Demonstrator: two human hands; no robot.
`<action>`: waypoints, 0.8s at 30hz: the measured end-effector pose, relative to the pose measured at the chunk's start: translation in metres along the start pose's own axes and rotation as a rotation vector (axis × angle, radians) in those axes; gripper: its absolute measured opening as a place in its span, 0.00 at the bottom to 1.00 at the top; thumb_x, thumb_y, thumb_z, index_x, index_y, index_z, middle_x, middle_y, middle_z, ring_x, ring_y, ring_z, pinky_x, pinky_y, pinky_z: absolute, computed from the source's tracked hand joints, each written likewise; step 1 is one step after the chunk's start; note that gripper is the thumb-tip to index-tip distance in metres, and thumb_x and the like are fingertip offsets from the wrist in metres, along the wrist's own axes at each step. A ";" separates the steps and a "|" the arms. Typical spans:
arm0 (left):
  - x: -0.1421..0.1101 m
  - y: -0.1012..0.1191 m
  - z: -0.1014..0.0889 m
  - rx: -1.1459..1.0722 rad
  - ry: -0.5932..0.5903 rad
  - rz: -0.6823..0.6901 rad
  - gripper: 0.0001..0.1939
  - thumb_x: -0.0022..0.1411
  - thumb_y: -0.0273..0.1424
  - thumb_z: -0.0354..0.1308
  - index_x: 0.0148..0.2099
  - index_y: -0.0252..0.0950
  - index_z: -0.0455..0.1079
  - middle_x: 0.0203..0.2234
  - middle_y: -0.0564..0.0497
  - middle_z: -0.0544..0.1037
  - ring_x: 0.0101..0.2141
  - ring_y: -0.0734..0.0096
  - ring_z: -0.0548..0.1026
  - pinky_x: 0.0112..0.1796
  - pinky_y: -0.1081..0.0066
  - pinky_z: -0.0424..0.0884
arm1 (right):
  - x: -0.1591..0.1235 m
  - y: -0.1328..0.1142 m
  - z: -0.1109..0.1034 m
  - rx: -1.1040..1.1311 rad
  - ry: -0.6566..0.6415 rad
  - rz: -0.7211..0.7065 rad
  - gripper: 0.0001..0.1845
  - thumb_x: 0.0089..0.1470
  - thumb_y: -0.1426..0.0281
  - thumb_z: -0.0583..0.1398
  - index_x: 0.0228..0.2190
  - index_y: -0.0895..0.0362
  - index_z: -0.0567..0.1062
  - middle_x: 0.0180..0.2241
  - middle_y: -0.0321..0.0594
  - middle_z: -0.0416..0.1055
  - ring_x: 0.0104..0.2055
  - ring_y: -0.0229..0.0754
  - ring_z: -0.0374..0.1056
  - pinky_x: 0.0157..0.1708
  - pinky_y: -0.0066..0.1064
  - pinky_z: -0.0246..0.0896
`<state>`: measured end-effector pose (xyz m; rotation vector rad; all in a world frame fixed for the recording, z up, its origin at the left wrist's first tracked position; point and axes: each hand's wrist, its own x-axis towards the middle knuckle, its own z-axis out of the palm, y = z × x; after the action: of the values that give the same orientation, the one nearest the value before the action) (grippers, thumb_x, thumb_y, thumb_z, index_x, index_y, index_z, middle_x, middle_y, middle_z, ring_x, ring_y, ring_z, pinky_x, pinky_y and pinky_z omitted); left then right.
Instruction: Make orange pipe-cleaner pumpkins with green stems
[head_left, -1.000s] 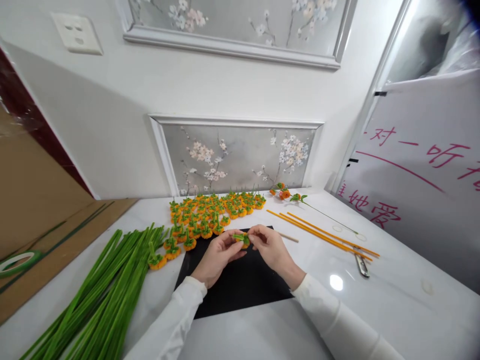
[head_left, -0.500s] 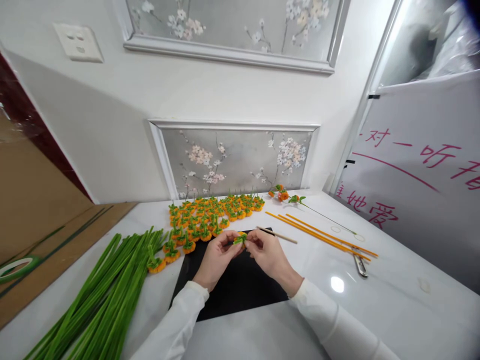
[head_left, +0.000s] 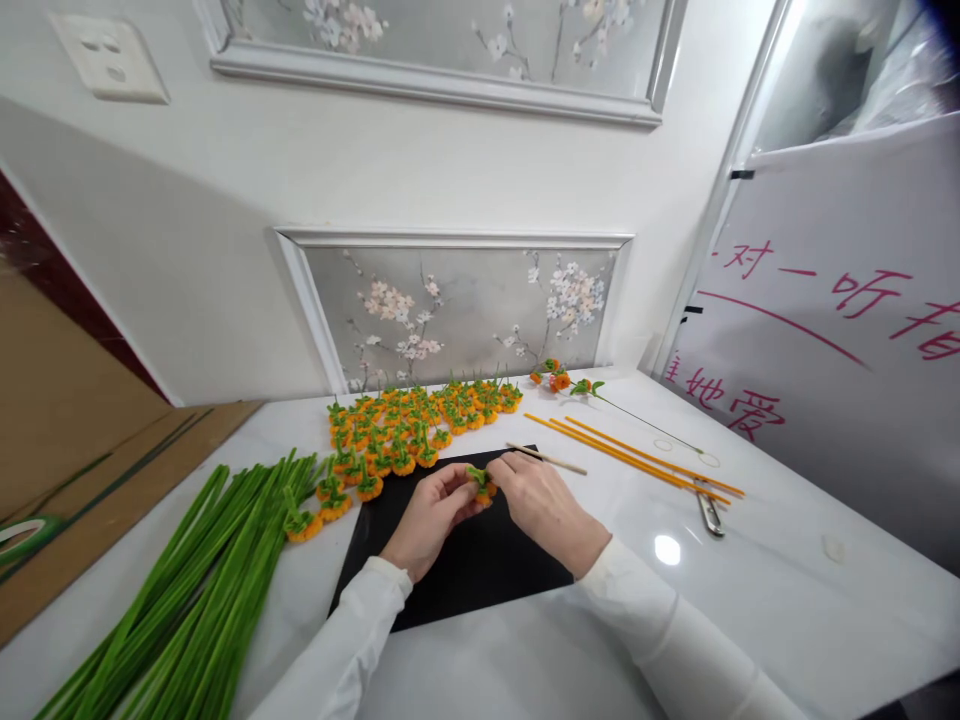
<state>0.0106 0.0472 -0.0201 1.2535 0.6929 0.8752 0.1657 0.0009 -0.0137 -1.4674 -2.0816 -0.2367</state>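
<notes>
orange-and-green fuzzy flower piece (head_left: pixel 484 493) is between both hands, above black mat (head_left: pixel 465 585). orange side down, green top up, short axis roughly upright, green tip leaning toward left hand (head_left: pixel 421 522). left fingers nearly closed, thumb and index pinching its left side. right hand (head_left: pixel 551 510) is just beside it on the right, fingers bunched at the green top, touching; can't tell if they grip, tips hidden. both hands about equally near. similar flower pieces (head_left: pixel 403 463) beyond left hand, wooden stick (head_left: pixel 559 463) beyond right hand, green strips (head_left: pixel 202 590) on table (head_left: pixel 525 665) farther left.
</notes>
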 end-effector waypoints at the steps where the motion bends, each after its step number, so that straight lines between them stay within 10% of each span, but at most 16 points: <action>1: 0.000 0.001 -0.001 -0.032 0.001 -0.008 0.10 0.52 0.31 0.65 0.36 0.33 0.71 0.30 0.52 0.73 0.30 0.76 0.72 0.34 0.76 0.71 | 0.001 0.002 0.000 0.097 0.030 0.031 0.10 0.55 0.81 0.53 0.31 0.58 0.71 0.30 0.42 0.72 0.34 0.42 0.68 0.34 0.30 0.60; 8: -0.003 0.007 -0.001 -0.154 0.006 0.019 0.10 0.51 0.30 0.65 0.35 0.34 0.69 0.32 0.51 0.73 0.34 0.73 0.73 0.38 0.73 0.73 | 0.002 0.006 0.000 0.704 0.075 0.305 0.06 0.56 0.71 0.54 0.29 0.56 0.70 0.21 0.32 0.68 0.22 0.35 0.64 0.24 0.25 0.58; 24: -0.004 0.002 0.009 0.180 0.000 0.110 0.12 0.56 0.40 0.59 0.34 0.36 0.67 0.30 0.54 0.69 0.32 0.74 0.70 0.37 0.68 0.74 | -0.003 -0.005 0.002 0.386 0.117 0.181 0.09 0.50 0.82 0.54 0.25 0.57 0.67 0.23 0.35 0.66 0.26 0.37 0.61 0.27 0.26 0.53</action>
<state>0.0160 0.0391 -0.0166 1.4637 0.7201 0.9179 0.1614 -0.0025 -0.0167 -1.3560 -1.7673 0.1413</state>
